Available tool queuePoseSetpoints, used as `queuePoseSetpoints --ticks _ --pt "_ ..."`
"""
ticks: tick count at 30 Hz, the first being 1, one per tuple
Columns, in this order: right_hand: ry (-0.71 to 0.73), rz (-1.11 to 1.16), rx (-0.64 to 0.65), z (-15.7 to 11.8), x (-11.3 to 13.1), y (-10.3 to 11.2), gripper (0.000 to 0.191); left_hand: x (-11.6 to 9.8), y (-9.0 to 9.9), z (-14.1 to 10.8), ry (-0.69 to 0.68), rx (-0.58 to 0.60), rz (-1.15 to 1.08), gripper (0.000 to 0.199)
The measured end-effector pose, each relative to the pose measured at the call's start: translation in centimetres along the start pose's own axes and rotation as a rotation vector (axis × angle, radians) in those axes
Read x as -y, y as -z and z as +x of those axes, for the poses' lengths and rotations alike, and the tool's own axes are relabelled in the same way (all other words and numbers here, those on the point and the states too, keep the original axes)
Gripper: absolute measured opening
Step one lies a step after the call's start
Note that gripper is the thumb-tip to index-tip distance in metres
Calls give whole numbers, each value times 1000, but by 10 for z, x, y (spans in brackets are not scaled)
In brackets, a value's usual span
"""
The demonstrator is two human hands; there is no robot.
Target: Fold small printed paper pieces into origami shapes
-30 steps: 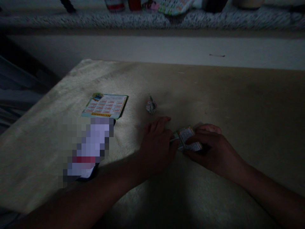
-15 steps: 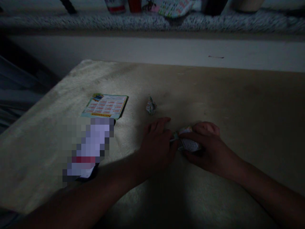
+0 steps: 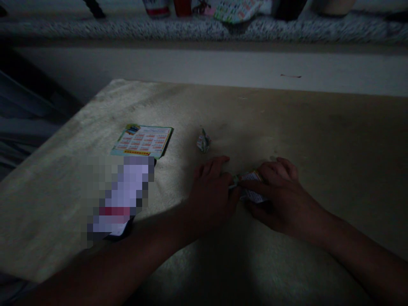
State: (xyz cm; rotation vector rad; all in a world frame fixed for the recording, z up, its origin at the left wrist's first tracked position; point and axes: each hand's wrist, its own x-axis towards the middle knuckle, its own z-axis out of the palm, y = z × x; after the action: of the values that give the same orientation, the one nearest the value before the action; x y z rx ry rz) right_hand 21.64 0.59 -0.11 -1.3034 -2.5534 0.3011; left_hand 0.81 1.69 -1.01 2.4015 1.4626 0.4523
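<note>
A folded piece of printed paper (image 3: 253, 195) lies low over the table between my hands. My left hand (image 3: 212, 193) pinches its narrow left end between thumb and forefinger, while the other fingers stretch toward the far side. Across the wider right part rests my right hand (image 3: 277, 191), its forefinger along the top and its thumb at the near edge. Part of the paper is hidden under the fingers. Just beyond my left hand sits a small folded paper piece (image 3: 203, 142) with a pointed tip, touched by neither hand.
A printed calendar card (image 3: 143, 140) lies at the left on the table (image 3: 178, 106). Nearer me is a phone (image 3: 127, 191) with a blurred-out screen. Behind the table, a speckled stone ledge (image 3: 127, 32) holds several containers and a crumpled printed sheet (image 3: 237, 10).
My right forefinger has shifted slightly over the paper, and the other right fingers have lifted or spread a little. My left hand keeps its hold. The whole view has shifted slightly.
</note>
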Motion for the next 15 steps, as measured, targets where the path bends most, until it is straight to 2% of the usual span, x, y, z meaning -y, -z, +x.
queuePoseSetpoints --ticks 7,11,15 --pt "-4 8 19 -1 3 2 35 2 -1 -3 -57 -74 -22 20" --pt "-10 14 31 -1 3 2 34 4 3 -9 -232 -87 21 21" --pt "-7 32 24 -1 4 2 36 4 6 -18 -362 -92 208 25"
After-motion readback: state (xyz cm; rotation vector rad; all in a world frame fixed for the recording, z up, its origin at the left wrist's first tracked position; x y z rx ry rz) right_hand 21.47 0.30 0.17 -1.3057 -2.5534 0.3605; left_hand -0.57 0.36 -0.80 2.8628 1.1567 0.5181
